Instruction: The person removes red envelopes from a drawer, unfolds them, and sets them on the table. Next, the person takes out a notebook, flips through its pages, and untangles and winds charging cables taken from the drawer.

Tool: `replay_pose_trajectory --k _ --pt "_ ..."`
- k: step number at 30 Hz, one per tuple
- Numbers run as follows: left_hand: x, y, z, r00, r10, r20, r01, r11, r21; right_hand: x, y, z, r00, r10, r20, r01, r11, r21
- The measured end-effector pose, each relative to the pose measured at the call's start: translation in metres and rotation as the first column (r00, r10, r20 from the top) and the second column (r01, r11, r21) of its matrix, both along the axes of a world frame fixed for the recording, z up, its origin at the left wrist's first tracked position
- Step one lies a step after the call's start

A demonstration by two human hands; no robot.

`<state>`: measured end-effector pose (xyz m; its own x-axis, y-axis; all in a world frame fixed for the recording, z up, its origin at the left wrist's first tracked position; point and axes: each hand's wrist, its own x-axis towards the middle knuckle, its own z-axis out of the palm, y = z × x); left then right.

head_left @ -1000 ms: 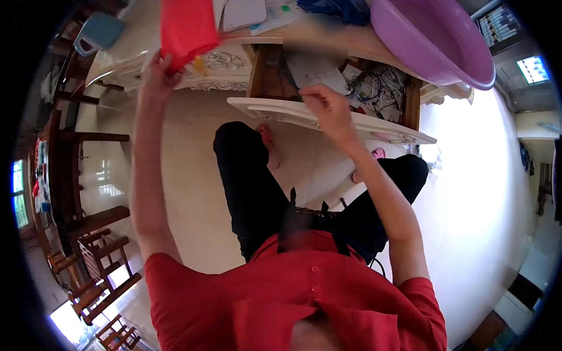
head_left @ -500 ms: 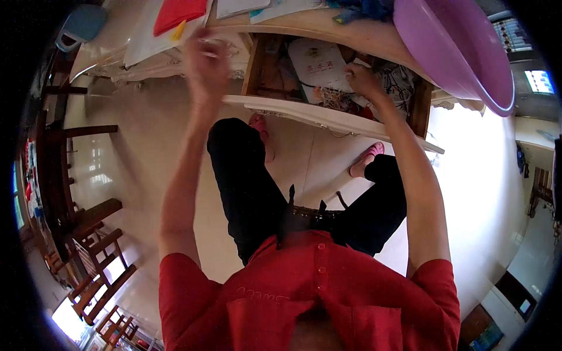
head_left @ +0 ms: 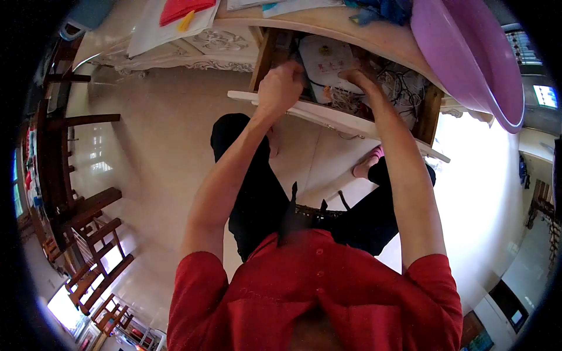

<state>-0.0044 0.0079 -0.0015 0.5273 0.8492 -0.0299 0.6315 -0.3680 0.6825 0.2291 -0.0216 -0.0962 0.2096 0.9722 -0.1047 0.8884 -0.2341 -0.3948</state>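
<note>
My left hand is over the left front of an open drawer, with its fingers curled and their tips blurred. Whatever it may hold is hidden. Inside the drawer, my right hand has its thumb apart from its fingers, next to a white flat packet with red characters. The fingers are in shadow, and I see nothing gripped in them. Pale tangled strands lie below that hand, and dark cables lie to its right.
Above the drawer, the tabletop carries a red cloth-like item, a yellow piece, papers and a blue bundle. A large purple basin leans at the right. Wooden chairs stand at the left.
My left hand has moved right and down, from near the yellow piece on the tabletop to the drawer's left front. My right hand stays in the drawer and its thumb now spreads leftward.
</note>
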Motion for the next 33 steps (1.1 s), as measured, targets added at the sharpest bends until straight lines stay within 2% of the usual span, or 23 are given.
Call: replay_pose_trajectory --k 1,3,4,6,8,9,11,12,14,15,16,17,19,22,23,24,25,27,28,30,31,32,33 --pt "0.001 0.001 -0.001 1.0 0.0 0.003 0.0 1.0 -0.001 0.002 0.001 0.005 0.999 -0.053 0.007 0.053 0.991 -0.126" --pt "0.003 0.002 -0.004 0.987 -0.052 -0.155 0.047 0.998 -0.033 0.001 -0.002 0.015 0.995 -0.102 0.019 0.103 0.962 -0.251" --pt "0.003 0.002 -0.004 0.987 -0.048 -0.154 0.044 0.999 -0.031 -0.001 -0.007 0.02 0.983 -0.179 0.037 0.183 0.96 -0.212" --pt "0.005 0.001 -0.003 0.912 -0.152 -0.381 0.155 0.988 -0.022 -0.001 -0.007 0.026 0.965 -0.257 0.051 0.262 0.95 -0.168" --pt "0.005 -0.002 -0.007 0.933 -0.123 -0.339 0.139 0.99 0.024 0.004 0.001 0.03 0.937 -0.346 -0.045 0.313 0.891 -0.33" --pt "0.005 -0.003 -0.007 0.951 -0.096 -0.294 0.121 0.99 0.067 0.008 0.002 0.025 0.937 -0.346 -0.045 0.313 0.892 -0.327" --pt "0.004 -0.005 -0.003 0.952 -0.104 -0.287 0.128 0.989 0.069 0.016 -0.001 0.005 0.887 -0.394 -0.24 0.328 0.905 -0.273" --pt "0.004 -0.006 -0.001 0.953 -0.111 -0.281 0.135 0.988 0.068 0.014 -0.003 0.001 0.889 -0.391 -0.239 0.326 0.907 -0.267" --pt "0.002 -0.002 -0.006 0.952 -0.161 -0.259 0.176 0.984 0.036 0.012 -0.001 -0.007 0.904 -0.355 -0.239 0.368 0.93 0.011" --pt "0.002 0.002 -0.012 0.947 -0.216 -0.237 0.223 0.975 0.002 0.012 -0.001 -0.002 0.907 -0.348 -0.239 0.362 0.932 0.015" --pt "0.003 0.008 -0.023 0.949 -0.209 -0.235 0.216 0.976 0.005 0.015 -0.004 0.005 0.739 -0.378 -0.557 0.398 0.913 -0.092" --pt "0.006 0.016 -0.035 0.923 -0.249 -0.292 0.26 0.966 -0.001 0.017 -0.006 0.012 0.468 -0.39 -0.793 0.394 0.895 -0.208" --pt "0.009 0.029 -0.061 0.896 -0.287 -0.339 0.301 0.953 -0.01 0.023 -0.007 -0.001 0.443 -0.412 -0.797 0.418 0.881 -0.223" --pt "0.009 0.036 -0.059 0.967 -0.151 -0.204 0.167 0.984 0.064 0.034 -0.012 -0.013 0.384 -0.484 -0.786 0.469 0.836 -0.285" --pt "0.009 0.025 -0.023 0.998 -0.016 -0.054 0.007 0.987 -0.161 0.035 -0.013 -0.013 0.353 -0.537 -0.766 0.488 0.804 -0.338" --pt "0.009 0.018 0.004 0.986 0.152 0.062 -0.116 0.911 -0.397 0.03 -0.018 0.001 0.354 -0.536 -0.766 0.488 0.805 -0.337" --pt "0.01 0.017 0.017 0.986 0.153 0.064 -0.116 0.911 -0.395 0.018 -0.025 0.029 0.303 -0.53 -0.792 0.417 0.821 -0.39" --pt "0.01 0.014 0.034 0.957 0.278 0.087 -0.116 0.639 -0.761 0.005 -0.036 0.051 0.254 -0.522 -0.814 0.344 0.835 -0.429" --pt "0.009 0.017 0.031 0.957 0.276 0.092 -0.112 0.642 -0.758 0.003 -0.04 0.055 0.255 -0.522 -0.814 0.32 0.84 -0.438" --pt "0.007 0.032 0.012 0.801 0.543 0.253 0.126 0.261 -0.957 -0.003 -0.045 0.063 0.261 -0.516 -0.816 0.301 0.847 -0.439" --pt "0.007 0.037 0.003 0.801 0.538 0.261 0.132 0.266 -0.955 -0.006 -0.049 0.067 0.251 -0.499 -0.829 0.296 0.855 -0.426" --pt "0.007 0.041 -0.006 0.907 0.266 0.327 0.179 0.46 -0.87 -0.009 -0.053 0.071 0.24 -0.484 -0.841 0.291 0.863 -0.414" --pt "0.005 0.041 -0.013 0.936 0.117 0.331 0.22 0.542 -0.811 -0.01 -0.054 0.073 0.23 -0.468 -0.853 0.283 0.871 -0.402"
